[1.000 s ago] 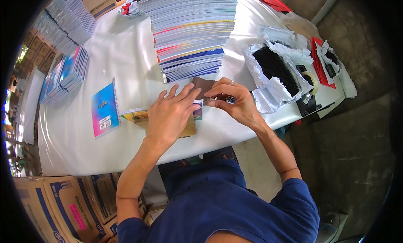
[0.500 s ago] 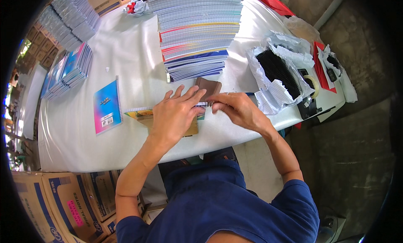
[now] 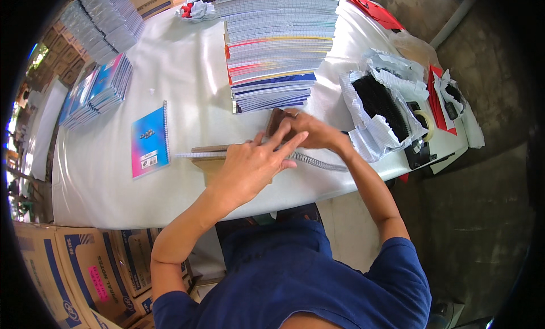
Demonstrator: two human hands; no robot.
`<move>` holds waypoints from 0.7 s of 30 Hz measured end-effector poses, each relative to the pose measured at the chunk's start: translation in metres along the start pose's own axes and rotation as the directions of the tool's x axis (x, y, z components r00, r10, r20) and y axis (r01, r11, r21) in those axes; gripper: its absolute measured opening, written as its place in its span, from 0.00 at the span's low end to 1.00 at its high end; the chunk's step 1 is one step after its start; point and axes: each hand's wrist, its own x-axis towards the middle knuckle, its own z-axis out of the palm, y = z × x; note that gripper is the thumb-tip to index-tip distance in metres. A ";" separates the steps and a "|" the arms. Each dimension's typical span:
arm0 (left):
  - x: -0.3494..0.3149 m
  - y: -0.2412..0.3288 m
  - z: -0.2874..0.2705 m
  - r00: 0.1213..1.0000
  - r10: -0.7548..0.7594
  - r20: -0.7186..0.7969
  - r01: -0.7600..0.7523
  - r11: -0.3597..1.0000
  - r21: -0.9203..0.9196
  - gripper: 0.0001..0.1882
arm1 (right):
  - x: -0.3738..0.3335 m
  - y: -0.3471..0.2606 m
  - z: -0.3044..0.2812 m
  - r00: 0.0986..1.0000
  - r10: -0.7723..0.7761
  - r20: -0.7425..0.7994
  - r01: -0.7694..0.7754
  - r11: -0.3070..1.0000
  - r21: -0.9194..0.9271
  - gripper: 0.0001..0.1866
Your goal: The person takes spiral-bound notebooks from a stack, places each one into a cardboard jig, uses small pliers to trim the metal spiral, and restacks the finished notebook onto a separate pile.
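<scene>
My left hand [image 3: 245, 169] holds a notebook [image 3: 213, 154] standing on its long edge, its fingers stretched over the spine. The notebook's near side is tan board, and the hand hides its middle. From its right end a dark wire spiral coil [image 3: 321, 161] trails over the table. My right hand [image 3: 312, 131] is closed on a small brown block [image 3: 276, 122] just beyond the notebook; its fingertips are partly hidden and slightly blurred. Left of the notebook lies a blue and pink spiral notebook [image 3: 151, 140].
A tall stack of unbound notebooks [image 3: 278, 51] stands ahead on the white-covered table [image 3: 187, 102]. Crumpled paper with black coils [image 3: 380, 105] and a tape roll [image 3: 424, 124] lie right. Bound notebooks [image 3: 102, 90] are piled left. Cardboard boxes [image 3: 96, 266] stand below the table's left side.
My right hand has left the notebook's spine and moved forward to the brown block. The coil now shows trailing to the right. My left hand has shifted slightly, its fingers now pointing right.
</scene>
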 end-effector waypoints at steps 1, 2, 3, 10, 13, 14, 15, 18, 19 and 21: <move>-0.004 -0.002 0.005 0.998 0.006 0.063 -0.007 1.000 0.016 0.31 | 0.007 -0.013 0.004 0.999 0.033 0.007 -0.032 0.990 -0.134 0.19; -0.006 -0.005 0.005 0.997 -0.019 0.080 0.019 1.000 0.010 0.33 | 0.009 -0.029 0.000 0.997 0.074 0.002 -0.071 0.960 -0.271 0.20; -0.007 -0.010 0.004 0.994 -0.044 0.099 0.044 0.999 0.004 0.35 | 0.013 -0.026 -0.008 0.996 0.085 0.039 -0.084 0.996 -0.040 0.20; -0.008 -0.015 0.006 0.922 -0.294 -0.250 0.258 0.952 -0.168 0.51 | 0.006 -0.048 -0.093 0.972 -0.060 0.226 -0.115 0.719 0.685 0.24; -0.006 -0.015 0.009 0.919 -0.316 -0.235 0.276 0.942 -0.190 0.54 | 0.007 -0.046 -0.089 0.974 -0.081 0.211 -0.087 0.726 0.682 0.27; -0.004 -0.017 0.008 0.915 -0.314 -0.252 0.272 0.944 -0.187 0.54 | 0.006 -0.036 -0.089 0.983 -0.106 0.150 -0.038 0.683 0.729 0.28; -0.003 -0.019 0.007 0.911 -0.312 -0.270 0.269 0.945 -0.184 0.55 | -0.001 -0.027 -0.087 0.976 -0.214 -0.035 0.119 0.397 0.910 0.33; -0.008 -0.021 0.008 0.910 -0.316 -0.269 0.278 0.945 -0.171 0.56 | 0.004 -0.039 -0.089 0.987 -0.105 0.119 -0.034 0.595 0.803 0.37; -0.006 -0.022 0.007 0.911 -0.310 -0.273 0.271 0.947 -0.170 0.56 | 0.008 -0.035 -0.089 0.989 0.026 0.148 -0.126 0.679 0.723 0.39; -0.006 -0.021 0.004 0.911 -0.307 -0.275 0.273 0.949 -0.154 0.57 | 0.006 -0.034 -0.091 0.995 -0.070 0.072 -0.018 0.578 0.816 0.36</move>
